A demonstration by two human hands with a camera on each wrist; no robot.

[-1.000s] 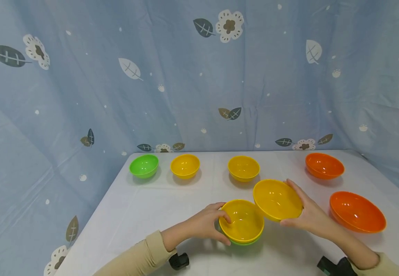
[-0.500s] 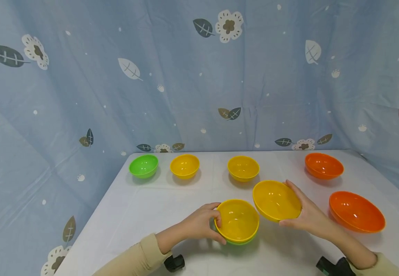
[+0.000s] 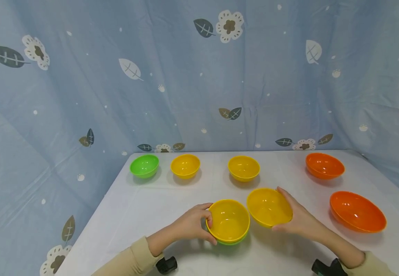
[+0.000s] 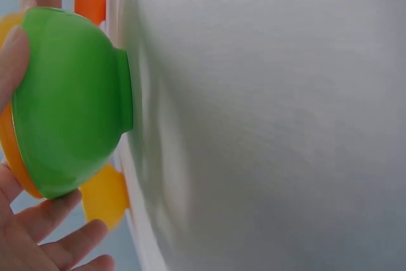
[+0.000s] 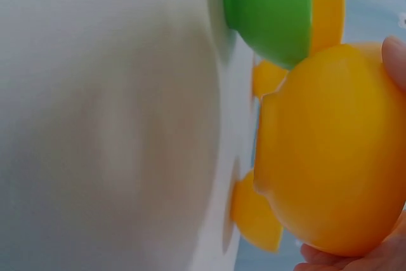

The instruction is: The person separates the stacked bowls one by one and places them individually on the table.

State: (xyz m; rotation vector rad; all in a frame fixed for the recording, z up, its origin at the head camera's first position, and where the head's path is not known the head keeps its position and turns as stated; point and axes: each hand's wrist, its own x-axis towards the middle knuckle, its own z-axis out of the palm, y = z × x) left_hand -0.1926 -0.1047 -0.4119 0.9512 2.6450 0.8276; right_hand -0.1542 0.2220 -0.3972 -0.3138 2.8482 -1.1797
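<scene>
My left hand (image 3: 193,224) grips two nested bowls at their left side, a yellow bowl (image 3: 228,220) sitting inside a green bowl (image 4: 70,99). From the head view only a thin green edge shows under the yellow rim. The green bowl's foot is close over the white table in the left wrist view. To the right, a second yellow bowl (image 3: 269,207) is held up and slightly tilted by my right hand (image 3: 297,214), thumb and fingers at its right side. Its left rim is right at the nested pair's rim. A shadow lies below it in the right wrist view.
Along the back of the white table (image 3: 144,199) stand a small green bowl (image 3: 144,166), two yellow bowls (image 3: 185,166) and an orange bowl (image 3: 324,166). A larger orange bowl (image 3: 357,212) stands at the right. A blue patterned curtain (image 3: 172,76) hangs behind.
My left hand has moved left with the nested bowls. My right hand has brought its yellow bowl left and a little nearer to me. The other bowls stay put.
</scene>
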